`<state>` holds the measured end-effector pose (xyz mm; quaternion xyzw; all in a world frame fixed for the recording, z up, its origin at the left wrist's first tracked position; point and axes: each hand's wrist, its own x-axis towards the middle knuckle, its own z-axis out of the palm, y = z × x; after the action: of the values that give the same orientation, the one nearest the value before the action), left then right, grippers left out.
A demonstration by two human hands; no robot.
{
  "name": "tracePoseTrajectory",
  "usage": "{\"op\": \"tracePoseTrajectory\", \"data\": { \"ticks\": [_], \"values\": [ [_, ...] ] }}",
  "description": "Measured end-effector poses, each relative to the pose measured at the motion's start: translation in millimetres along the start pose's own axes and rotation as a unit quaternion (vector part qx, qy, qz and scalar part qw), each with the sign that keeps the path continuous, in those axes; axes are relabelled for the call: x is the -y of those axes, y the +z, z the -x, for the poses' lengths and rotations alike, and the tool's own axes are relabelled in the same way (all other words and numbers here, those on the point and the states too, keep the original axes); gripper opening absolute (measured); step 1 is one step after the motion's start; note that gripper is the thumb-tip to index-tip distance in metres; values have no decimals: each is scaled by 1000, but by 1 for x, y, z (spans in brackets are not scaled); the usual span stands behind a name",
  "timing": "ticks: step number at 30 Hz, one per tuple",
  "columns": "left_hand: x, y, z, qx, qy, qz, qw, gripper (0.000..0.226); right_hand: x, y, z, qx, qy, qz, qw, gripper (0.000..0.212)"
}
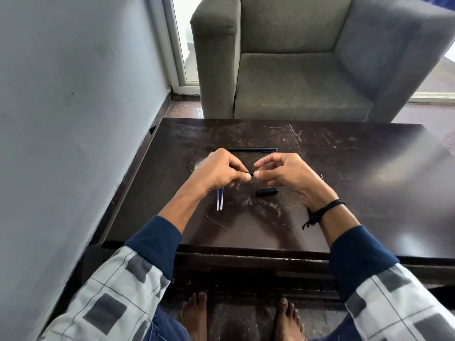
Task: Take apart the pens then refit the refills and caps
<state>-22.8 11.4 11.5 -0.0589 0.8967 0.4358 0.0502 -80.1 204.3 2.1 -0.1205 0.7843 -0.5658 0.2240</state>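
Both: left hand [216, 172] & right hand [288, 175] pinch dark pen piece [251, 173], mostly hidden by fingertips [247, 177].

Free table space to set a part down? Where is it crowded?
Free: the right half of the table beyond the right hand; the far strip between the pen and the armchair; the near edge between the forearms. Crowded: centre, with two refills under the left hand, the cap by the right hand, the pen just beyond both hands.
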Motion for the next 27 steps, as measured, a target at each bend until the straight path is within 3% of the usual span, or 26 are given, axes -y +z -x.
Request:
{"op": "tracePoseTrajectory", "data": {
  "ticks": [6, 11, 27],
  "values": [
    [1, 1, -1, 0, 1, -5, 1000, 12, 2, 4, 1, -9, 11, 3, 1000, 9],
    [0, 0, -2, 3, 1, 1, 1000, 7, 1, 1, 1, 7, 13, -9, 1000, 18],
    [4, -1, -4, 13, 5, -10, 1000, 7, 4, -2, 4, -11, 28, -9, 1000, 9]
  ]
}}
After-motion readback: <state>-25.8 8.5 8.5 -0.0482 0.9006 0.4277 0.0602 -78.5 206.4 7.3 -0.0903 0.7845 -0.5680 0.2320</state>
